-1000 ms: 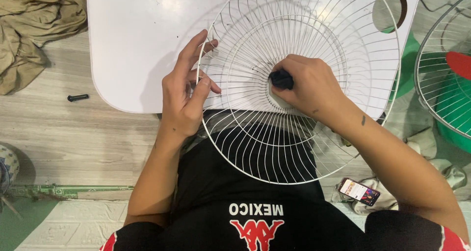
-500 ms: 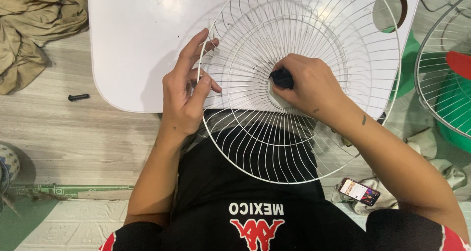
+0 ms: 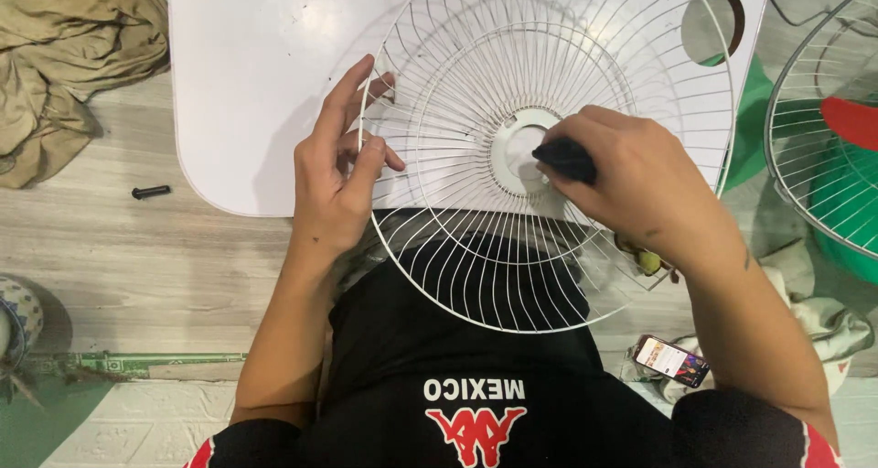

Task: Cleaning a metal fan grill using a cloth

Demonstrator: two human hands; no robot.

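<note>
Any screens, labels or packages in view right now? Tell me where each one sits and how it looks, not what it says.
Phone: lower right, lying on pale cloth beside the person's right arm; slim dark rectangle, screen lit with colourful content.
Shirt print: bottom centre on the black shirt; white lettering above a red emblem.
No packages or signs show.

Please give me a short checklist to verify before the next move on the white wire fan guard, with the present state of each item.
1. Left hand grips the rim of the round white wire fan guard: ok.
2. Right hand presses a small black object at the guard's centre ring: ok.
3. Guard rests partly on the white rounded table; its near part overhangs the lap: not ok for steadiness.
4. What the black object is, and how it meets the ring: cannot tell.
5. Smartphone on the floor is apart from the guard: ok.
</note>
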